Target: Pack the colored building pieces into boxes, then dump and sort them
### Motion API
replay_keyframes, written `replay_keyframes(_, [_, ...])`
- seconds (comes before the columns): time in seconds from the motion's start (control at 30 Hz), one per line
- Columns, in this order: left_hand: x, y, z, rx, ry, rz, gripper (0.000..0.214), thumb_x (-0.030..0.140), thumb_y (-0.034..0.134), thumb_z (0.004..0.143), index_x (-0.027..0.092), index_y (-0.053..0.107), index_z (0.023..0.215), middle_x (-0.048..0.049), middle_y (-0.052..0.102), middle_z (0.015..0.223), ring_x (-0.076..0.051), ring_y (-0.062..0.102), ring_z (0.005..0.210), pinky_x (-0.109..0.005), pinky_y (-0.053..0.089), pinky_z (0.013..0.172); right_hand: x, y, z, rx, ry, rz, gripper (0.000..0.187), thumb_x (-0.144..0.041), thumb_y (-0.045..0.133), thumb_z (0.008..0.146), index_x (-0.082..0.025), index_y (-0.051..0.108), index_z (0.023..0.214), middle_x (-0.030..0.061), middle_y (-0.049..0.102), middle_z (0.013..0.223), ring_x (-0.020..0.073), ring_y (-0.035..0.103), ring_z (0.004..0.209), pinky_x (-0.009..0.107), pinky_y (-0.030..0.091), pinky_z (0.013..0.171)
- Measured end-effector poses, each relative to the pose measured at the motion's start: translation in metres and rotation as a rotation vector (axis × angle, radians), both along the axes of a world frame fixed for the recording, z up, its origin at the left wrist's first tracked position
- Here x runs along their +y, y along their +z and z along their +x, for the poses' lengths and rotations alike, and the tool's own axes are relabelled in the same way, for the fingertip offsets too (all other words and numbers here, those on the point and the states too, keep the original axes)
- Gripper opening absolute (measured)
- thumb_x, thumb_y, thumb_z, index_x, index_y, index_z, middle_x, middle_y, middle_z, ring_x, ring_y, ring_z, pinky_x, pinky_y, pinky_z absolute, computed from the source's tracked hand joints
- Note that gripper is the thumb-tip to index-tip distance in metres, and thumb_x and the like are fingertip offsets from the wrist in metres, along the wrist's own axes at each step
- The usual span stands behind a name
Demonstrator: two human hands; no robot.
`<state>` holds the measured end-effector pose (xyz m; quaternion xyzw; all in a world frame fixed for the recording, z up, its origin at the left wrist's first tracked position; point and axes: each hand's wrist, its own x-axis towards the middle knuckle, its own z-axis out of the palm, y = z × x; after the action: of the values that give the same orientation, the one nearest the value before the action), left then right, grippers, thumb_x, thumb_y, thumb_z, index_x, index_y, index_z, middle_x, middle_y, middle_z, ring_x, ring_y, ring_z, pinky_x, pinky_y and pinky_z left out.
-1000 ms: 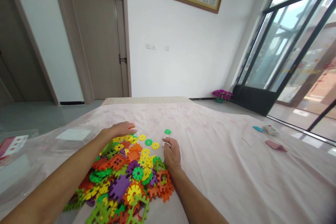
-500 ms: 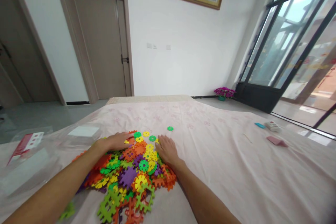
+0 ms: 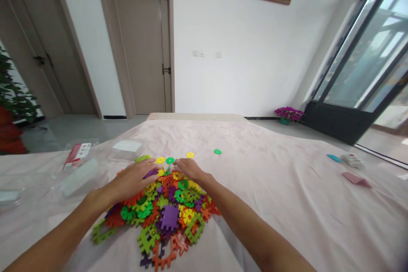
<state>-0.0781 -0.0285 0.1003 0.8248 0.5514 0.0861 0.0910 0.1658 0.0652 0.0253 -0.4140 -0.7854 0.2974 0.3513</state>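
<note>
A heap of flat plastic interlocking pieces (image 3: 165, 214), in orange, green, yellow and purple, lies on a pale pink cloth (image 3: 270, 195) in front of me. My left hand (image 3: 134, 178) rests palm down on the heap's far left side, fingers stretched out. My right hand (image 3: 189, 169) lies flat on the heap's far edge, fingers extended toward the left hand. A few small round pieces sit just beyond the fingertips: yellow (image 3: 160, 160), green (image 3: 170, 160) and yellow (image 3: 190, 154). One green round piece (image 3: 217, 151) lies apart, farther right.
A clear plastic bag with a red and white card (image 3: 76, 155) lies at the left. A blue item (image 3: 334, 158), a white item (image 3: 352, 160) and a pink item (image 3: 355, 178) sit at the right. Doors, a glass wall and a flower pot (image 3: 287, 114) stand beyond.
Both hands have drawn closer together over the heap's far edge, and the heap looks more gathered. My view has swung left, showing a plant and another door.
</note>
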Motion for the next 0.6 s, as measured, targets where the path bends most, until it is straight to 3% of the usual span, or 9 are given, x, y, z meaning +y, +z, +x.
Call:
replay_keyframes(0.13, [-0.054,-0.019,-0.008,0.051,0.095,0.067,0.058,0.064,0.04,0.096,0.038,0.056,0.145,-0.0002,0.041,0.163,-0.031,0.031,0.152,-0.051,0.023,0.126,0.031,0.01,0.021,0.007,-0.137,0.016,0.023,-0.039,0.058,0.094,-0.022,0.072,0.086,0.0101,0.076,0.106,0.026,0.064,0.115,0.043,0.042,0.109])
replay_keyframes(0.23, [-0.088,-0.039,-0.006,0.089,0.166,0.13,0.071,0.071,0.043,0.092,0.042,0.041,0.156,-0.0023,0.027,0.17,-0.037,0.024,0.155,-0.061,0.02,0.124,0.033,0.004,0.019,-0.007,-0.074,-0.005,0.014,-0.035,0.07,0.087,-0.023,0.073,0.082,0.0114,0.076,0.111,0.0264,0.064,0.118,0.045,0.038,0.114])
replay_keyframes(0.3, [-0.104,-0.051,0.0,0.1,0.146,0.184,0.079,0.075,0.047,0.088,0.045,0.03,0.159,-0.0029,0.02,0.172,-0.04,0.018,0.156,-0.066,0.014,0.124,0.021,-0.001,0.006,-0.015,-0.002,-0.013,0.016,-0.04,0.073,0.085,-0.024,0.075,0.084,0.0082,0.077,0.11,0.0241,0.066,0.114,0.043,0.042,0.112])
replay_keyframes(0.4, [-0.121,-0.06,0.019,0.081,0.038,0.2,0.091,0.077,0.055,0.082,0.048,0.019,0.161,-0.0047,0.01,0.173,-0.042,0.013,0.157,-0.072,0.006,0.122,-0.001,-0.003,-0.016,0.061,0.152,-0.004,0.038,-0.059,0.064,0.09,-0.023,0.078,0.095,0.004,0.079,0.105,0.0213,0.071,0.103,0.039,0.054,0.1])
replay_keyframes(0.5, [-0.131,-0.058,0.056,0.051,-0.165,0.107,0.104,0.077,0.066,0.074,0.05,0.015,0.161,-0.0059,0.004,0.173,-0.044,0.011,0.157,-0.076,0.002,0.12,-0.01,0.004,-0.017,0.13,0.286,0.01,0.057,-0.07,0.048,0.094,-0.023,0.079,0.102,0.0033,0.079,0.104,0.0219,0.072,0.1,0.039,0.058,0.092])
replay_keyframes(0.53, [-0.132,-0.057,0.071,0.045,-0.246,0.059,0.108,0.076,0.07,0.071,0.049,0.016,0.161,-0.0075,0.005,0.173,-0.045,0.01,0.157,-0.077,0.002,0.119,-0.008,0.007,-0.01,0.105,0.275,0.019,0.058,-0.069,0.043,0.097,-0.023,0.079,0.103,0.004,0.079,0.106,0.0225,0.072,0.102,0.04,0.057,0.093])
replay_keyframes(0.6, [-0.131,-0.056,0.104,0.023,-0.371,0.002,0.107,0.076,0.07,0.071,0.045,0.02,0.161,-0.0123,0.007,0.173,-0.046,0.009,0.156,-0.081,-0.002,0.116,0.0,0.014,0.016,-0.019,0.101,0.077,0.056,-0.06,0.037,0.102,-0.021,0.078,0.103,0.0073,0.078,0.111,0.0236,0.07,0.107,0.04,0.054,0.098])
